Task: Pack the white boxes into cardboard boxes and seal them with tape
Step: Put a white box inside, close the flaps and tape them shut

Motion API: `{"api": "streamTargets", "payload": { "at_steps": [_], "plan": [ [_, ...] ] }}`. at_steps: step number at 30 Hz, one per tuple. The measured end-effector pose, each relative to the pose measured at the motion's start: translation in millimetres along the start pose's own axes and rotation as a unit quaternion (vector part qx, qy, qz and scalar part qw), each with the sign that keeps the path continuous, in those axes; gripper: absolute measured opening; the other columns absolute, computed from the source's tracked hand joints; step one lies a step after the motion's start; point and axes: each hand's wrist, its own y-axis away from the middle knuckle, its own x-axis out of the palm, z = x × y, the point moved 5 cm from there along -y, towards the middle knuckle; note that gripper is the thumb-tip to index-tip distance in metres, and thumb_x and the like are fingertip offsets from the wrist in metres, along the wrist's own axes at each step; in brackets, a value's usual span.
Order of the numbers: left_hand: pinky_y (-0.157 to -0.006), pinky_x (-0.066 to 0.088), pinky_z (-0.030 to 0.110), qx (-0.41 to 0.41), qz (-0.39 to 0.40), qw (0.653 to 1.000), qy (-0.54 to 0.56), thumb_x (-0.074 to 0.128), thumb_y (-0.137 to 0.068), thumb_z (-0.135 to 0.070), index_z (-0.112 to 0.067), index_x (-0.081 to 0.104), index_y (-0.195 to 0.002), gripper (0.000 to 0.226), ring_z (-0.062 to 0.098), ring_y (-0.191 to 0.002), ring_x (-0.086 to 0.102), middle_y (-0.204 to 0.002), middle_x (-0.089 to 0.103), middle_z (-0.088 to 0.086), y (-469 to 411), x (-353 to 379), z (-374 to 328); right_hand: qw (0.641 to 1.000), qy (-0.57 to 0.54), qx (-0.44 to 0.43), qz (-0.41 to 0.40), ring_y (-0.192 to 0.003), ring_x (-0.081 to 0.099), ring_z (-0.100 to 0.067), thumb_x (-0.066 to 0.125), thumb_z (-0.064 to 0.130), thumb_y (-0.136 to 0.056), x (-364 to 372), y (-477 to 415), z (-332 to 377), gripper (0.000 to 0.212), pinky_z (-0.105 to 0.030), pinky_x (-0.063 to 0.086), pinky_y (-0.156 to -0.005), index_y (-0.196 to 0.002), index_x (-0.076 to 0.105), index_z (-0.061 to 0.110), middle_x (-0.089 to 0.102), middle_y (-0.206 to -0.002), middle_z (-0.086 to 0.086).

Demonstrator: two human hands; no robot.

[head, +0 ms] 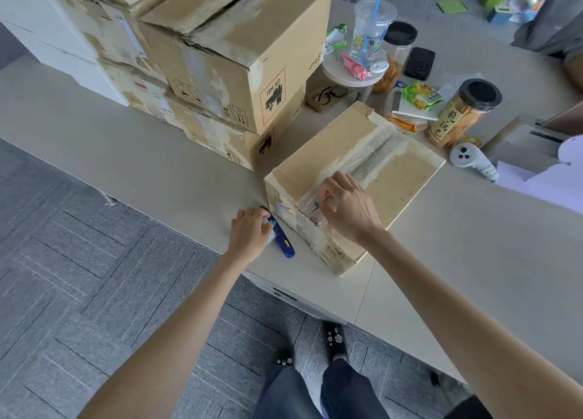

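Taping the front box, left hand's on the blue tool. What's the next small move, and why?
Probably press the clear tape down over the near top edge of the cardboard box with the right hand. The tape already runs along the flap seam, and that hand sits where it turns the edge. The left hand grips the blue tool beside the box.
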Motion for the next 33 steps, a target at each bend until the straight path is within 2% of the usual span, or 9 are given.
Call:
{"api": "streamTargets", "payload": {
  "at_steps": [7, 10, 13, 15, 18, 21, 23, 30, 33],
  "plan": [
    [-0.074, 0.046, 0.039, 0.08, -0.218, 0.97, 0.069, 0.057, -0.093, -0.012, -0.01, 0.058, -0.095, 0.003, 0.024, -0.083, 0.054, -0.093, 0.054, 0.004, 18, -40, -50, 0.999, -0.028, -0.042, 0.005, -0.082, 0.047, -0.016, 0.056, 0.003, -0.082, -8, -13, -18, 0.011, -0.023, 0.035, -0.065, -0.086, 0.056, 0.014, 0.052, -0.091, 0.002],
    [-0.074, 0.047, 0.04, 0.112, -0.249, 0.958, 0.085, 0.056, -0.091, -0.013, -0.009, 0.057, -0.095, 0.006, 0.022, -0.085, 0.05, -0.095, 0.053, 0.002, 23, -51, -84, 0.998, -0.031, -0.055, 0.005, -0.082, 0.046, -0.015, 0.056, 0.001, -0.081, -16, -20, -31, 0.013, -0.022, 0.033, -0.066, -0.086, 0.057, 0.013, 0.051, -0.091, 0.002],
    [-0.082, 0.045, 0.042, 0.132, -0.232, 0.963, 0.044, 0.056, -0.091, -0.017, -0.011, 0.059, -0.105, 0.015, 0.023, -0.098, 0.052, -0.114, 0.055, 0.001, 22, -44, -116, 0.997, -0.008, -0.071, 0.013, -0.092, 0.049, -0.02, 0.058, 0.009, -0.083, -22, -27, -49, 0.015, -0.028, 0.041, -0.07, -0.097, 0.058, 0.011, 0.053, -0.102, -0.001],
    [-0.101, 0.04, 0.04, 0.144, -0.191, 0.971, 0.019, 0.047, -0.096, -0.024, -0.013, 0.057, -0.126, 0.033, 0.021, -0.123, 0.048, -0.141, 0.049, 0.001, 17, -30, -134, 0.995, 0.018, -0.093, 0.027, -0.105, 0.05, -0.023, 0.057, 0.019, -0.086, -25, -29, -65, 0.027, -0.036, 0.048, -0.084, -0.113, 0.059, 0.013, 0.054, -0.117, -0.003],
    [-0.122, 0.016, 0.041, 0.14, -0.106, 0.983, -0.051, 0.024, -0.103, -0.034, -0.014, 0.033, -0.153, 0.054, 0.014, -0.151, 0.017, -0.164, 0.02, -0.001, 8, -4, -147, 0.985, 0.063, -0.126, 0.098, -0.139, 0.033, -0.024, 0.037, 0.039, -0.094, -23, -30, -91, 0.053, -0.039, 0.029, -0.113, -0.142, 0.046, 0.017, 0.041, -0.15, -0.005],
    [-0.12, 0.014, 0.049, 0.132, -0.064, 0.98, -0.135, 0.014, -0.104, -0.037, -0.018, 0.025, -0.156, 0.057, 0.015, -0.152, 0.011, -0.164, 0.017, -0.003, 1, 7, -146, 0.967, 0.124, -0.132, 0.18, -0.152, 0.0, -0.019, 0.006, 0.054, -0.095, -17, -29, -110, 0.069, -0.038, 0.003, -0.123, -0.157, 0.014, 0.025, 0.004, -0.165, 0.0],
    [-0.12, 0.013, 0.051, 0.138, -0.048, 0.976, -0.162, 0.009, -0.105, -0.039, -0.02, 0.024, -0.156, 0.057, 0.017, -0.152, 0.01, -0.164, 0.017, -0.003, -3, 7, -145, 0.963, 0.138, -0.129, 0.194, -0.151, -0.009, -0.016, -0.001, 0.055, -0.094, -13, -28, -114, 0.069, -0.037, -0.005, -0.122, -0.157, 0.002, 0.027, -0.009, -0.164, 0.002],
    [-0.122, 0.008, 0.051, 0.16, -0.011, 0.97, -0.181, 0.011, -0.104, -0.046, -0.026, 0.024, -0.156, 0.057, 0.015, -0.153, 0.004, -0.164, 0.014, -0.009, -18, 4, -146, 0.972, 0.131, -0.09, 0.171, -0.151, -0.013, -0.018, -0.004, 0.052, -0.096, -9, -26, -119, 0.068, -0.041, -0.003, -0.123, -0.157, -0.003, 0.023, -0.012, -0.164, 0.001],
    [-0.122, -0.002, 0.047, 0.149, 0.022, 0.973, -0.172, -0.006, -0.099, -0.054, -0.031, 0.007, -0.158, 0.064, 0.009, -0.151, -0.01, -0.165, 0.0, -0.012, -22, 5, -141, 0.973, 0.123, -0.084, 0.177, -0.151, -0.013, -0.018, -0.005, 0.053, -0.094, -9, -27, -120, 0.069, -0.041, -0.003, -0.123, -0.157, -0.003, 0.023, -0.012, -0.164, 0.002]
  ]
}}
